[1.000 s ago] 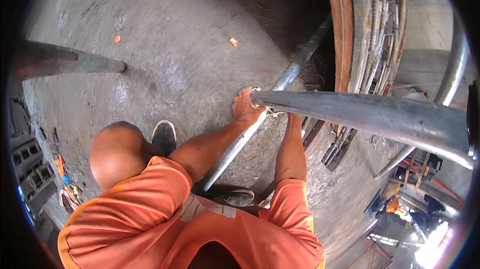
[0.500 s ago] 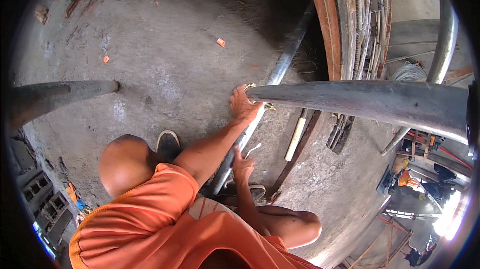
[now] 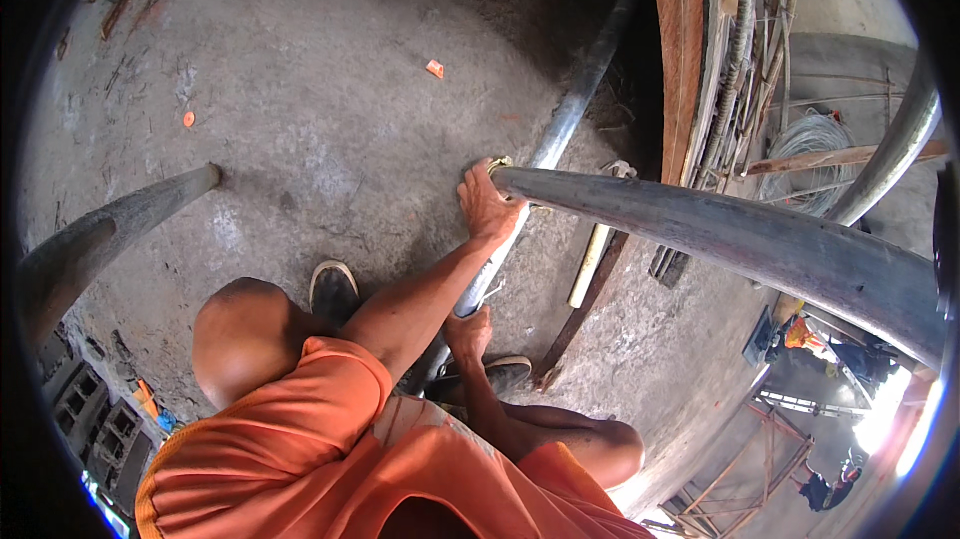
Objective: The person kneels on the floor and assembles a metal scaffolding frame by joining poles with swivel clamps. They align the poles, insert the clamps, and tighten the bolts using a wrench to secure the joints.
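A person in an orange shirt (image 3: 330,449) crouches on the concrete floor (image 3: 300,119). A long grey metal pipe (image 3: 560,129) lies on this floor, going from the dark shoes (image 3: 335,289) up to the top of the view. The left hand (image 3: 487,204) is pressed on the pipe, fingers wrapped over it, just where the end of a second, thicker steel pipe (image 3: 760,244) meets it (whether the hand also touches this one, I cannot tell). The right hand (image 3: 468,331) is closed around the same floor pipe lower down, near the shoes. A pale stick (image 3: 590,264) lies just beside.
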Tool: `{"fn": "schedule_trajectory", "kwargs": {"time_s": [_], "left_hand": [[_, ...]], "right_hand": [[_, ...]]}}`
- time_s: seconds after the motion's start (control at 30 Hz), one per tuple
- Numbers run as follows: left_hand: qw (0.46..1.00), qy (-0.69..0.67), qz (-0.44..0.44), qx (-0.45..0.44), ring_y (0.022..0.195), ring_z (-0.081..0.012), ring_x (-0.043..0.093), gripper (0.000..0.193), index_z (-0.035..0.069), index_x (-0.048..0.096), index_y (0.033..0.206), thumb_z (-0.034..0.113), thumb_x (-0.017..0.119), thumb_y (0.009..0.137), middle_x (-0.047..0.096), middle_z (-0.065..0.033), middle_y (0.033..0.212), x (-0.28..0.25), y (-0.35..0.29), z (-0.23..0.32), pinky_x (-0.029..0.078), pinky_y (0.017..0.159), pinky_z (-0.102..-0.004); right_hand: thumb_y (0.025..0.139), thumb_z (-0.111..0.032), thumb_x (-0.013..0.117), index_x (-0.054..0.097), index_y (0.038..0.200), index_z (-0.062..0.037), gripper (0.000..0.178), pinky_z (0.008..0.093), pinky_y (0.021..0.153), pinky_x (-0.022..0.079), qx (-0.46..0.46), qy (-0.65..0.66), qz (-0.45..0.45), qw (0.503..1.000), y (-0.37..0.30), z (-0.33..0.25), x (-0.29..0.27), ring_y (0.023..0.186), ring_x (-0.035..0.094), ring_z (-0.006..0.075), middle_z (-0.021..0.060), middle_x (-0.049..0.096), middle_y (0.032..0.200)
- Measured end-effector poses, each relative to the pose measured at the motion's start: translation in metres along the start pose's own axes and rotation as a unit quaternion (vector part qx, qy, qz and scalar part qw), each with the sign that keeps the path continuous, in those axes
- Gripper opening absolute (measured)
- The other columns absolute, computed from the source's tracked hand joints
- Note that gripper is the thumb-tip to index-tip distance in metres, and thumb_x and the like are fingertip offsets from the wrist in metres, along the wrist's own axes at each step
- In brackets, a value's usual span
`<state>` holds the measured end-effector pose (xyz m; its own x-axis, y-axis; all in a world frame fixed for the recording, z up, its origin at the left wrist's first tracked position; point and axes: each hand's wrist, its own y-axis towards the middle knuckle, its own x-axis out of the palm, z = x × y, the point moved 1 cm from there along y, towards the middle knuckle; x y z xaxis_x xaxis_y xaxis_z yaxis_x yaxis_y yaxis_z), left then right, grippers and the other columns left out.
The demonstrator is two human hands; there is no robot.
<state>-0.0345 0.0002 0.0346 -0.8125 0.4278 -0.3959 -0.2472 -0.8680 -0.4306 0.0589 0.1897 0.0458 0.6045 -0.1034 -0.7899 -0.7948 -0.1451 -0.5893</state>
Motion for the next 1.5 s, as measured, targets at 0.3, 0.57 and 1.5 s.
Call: {"fn": "schedule_trajectory", "kwargs": {"time_s": [0.3,0.57,1.5], "left_hand": [[1.0,0.005,-0.013,-0.004,0.132,-0.041,0.041,0.093,0.005,0.038,0.146,0.03,0.089,0.072,0.044,-0.0207,0.141,-0.002,0.001,0.002,0.035,0.112,-0.051],[0.99,-0.028,-0.006,0.136,0.132,-0.0384,0.045,0.094,0.002,0.029,0.152,0.026,0.081,0.078,0.046,-0.0221,0.141,-0.01,0.008,-0.02,0.036,0.112,-0.0474],[0.78,-0.535,-0.052,-0.321,0.116,-0.0204,0.057,0.042,0.018,0.057,0.131,0.046,0.062,0.1,0.06,0.0016,0.115,0.01,0.003,-0.051,0.037,0.105,-0.0478]], "right_hand": [[0.073,-0.045,0.082,0.056,0.111,0.0068,0.069,0.0533,0.091,0.052,-0.011,0.019,-0.002,1.0,-0.004,-0.004,0.005,0.105,0.067,0.0476,0.0328,0.067,0.11],[0.073,-0.063,0.083,0.059,0.103,0.008,0.081,0.0546,0.086,0.053,-0.07,0.091,0.001,0.993,0.003,0.017,0.008,0.095,0.069,0.0496,0.0337,0.069,0.096],[0.075,-0.044,0.084,0.065,0.104,0.0107,0.064,0.0476,0.086,0.055,-0.095,0.105,-0.031,0.989,0.003,0.011,-0.007,0.095,0.072,0.0446,0.0315,0.072,0.098]]}}
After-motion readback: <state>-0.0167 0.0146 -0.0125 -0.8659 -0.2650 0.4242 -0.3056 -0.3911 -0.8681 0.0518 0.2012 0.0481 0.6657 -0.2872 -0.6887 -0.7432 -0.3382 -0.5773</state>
